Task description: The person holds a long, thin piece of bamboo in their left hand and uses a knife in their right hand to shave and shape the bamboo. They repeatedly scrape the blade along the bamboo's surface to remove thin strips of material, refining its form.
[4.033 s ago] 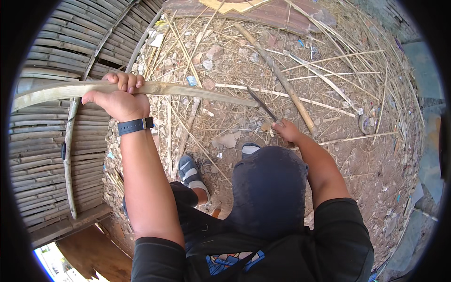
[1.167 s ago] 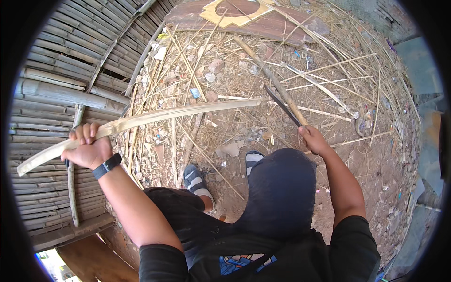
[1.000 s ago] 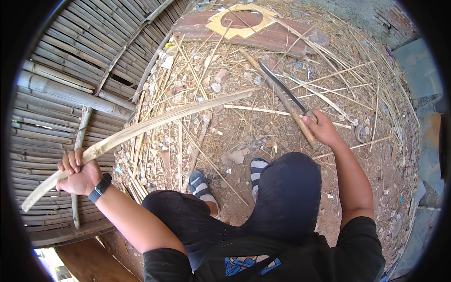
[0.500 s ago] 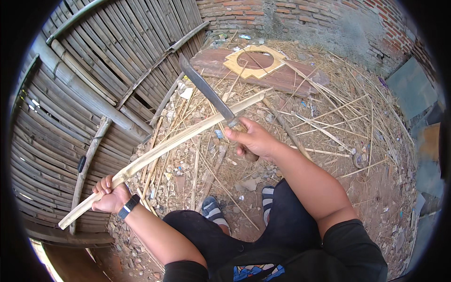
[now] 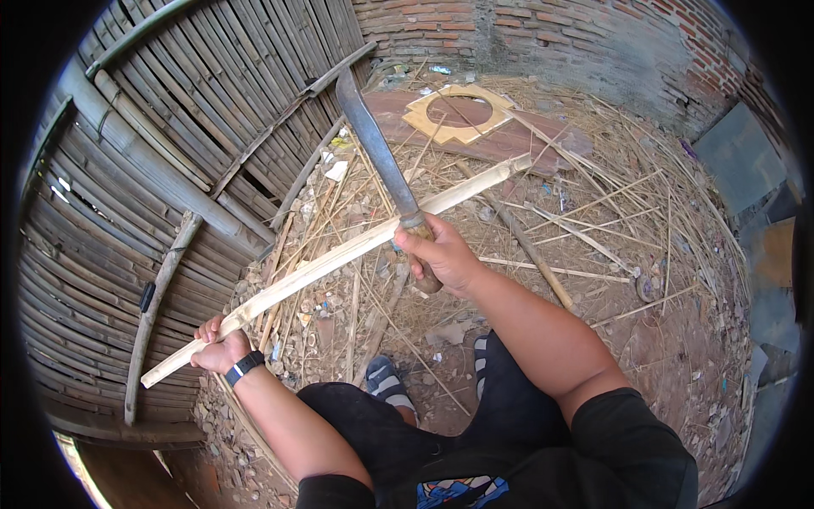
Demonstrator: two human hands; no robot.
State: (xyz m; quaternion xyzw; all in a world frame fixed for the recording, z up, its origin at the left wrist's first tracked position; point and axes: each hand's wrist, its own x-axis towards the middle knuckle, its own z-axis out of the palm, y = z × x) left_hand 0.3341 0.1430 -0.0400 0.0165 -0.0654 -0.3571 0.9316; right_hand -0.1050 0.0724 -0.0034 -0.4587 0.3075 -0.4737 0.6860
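A long pale split bamboo strip [image 5: 322,265] slants from the lower left up to the right above the ground. Near its lower left end, my left hand [image 5: 222,346] is wrapped round it. My right hand [image 5: 441,254] grips the wooden handle of a machete [image 5: 375,146]. The dark blade points up and to the left, with its tip over the bamboo wall. Close to the handle, the blade crosses over the strip; whether they touch I cannot tell. The palm side of my right hand is partly hidden.
A bamboo slat wall [image 5: 195,127] stands at the left, and a brick wall [image 5: 593,51] at the back. On the littered ground lie a brown board [image 5: 381,114], a yellow frame [image 5: 415,114] with a round hole, a wooden pole [image 5: 530,246] and many thin bamboo sticks.
My left hand and the strip have moved up and to the right. The machete has shifted slightly, its blade now more upright and its handle a little lower and further left.
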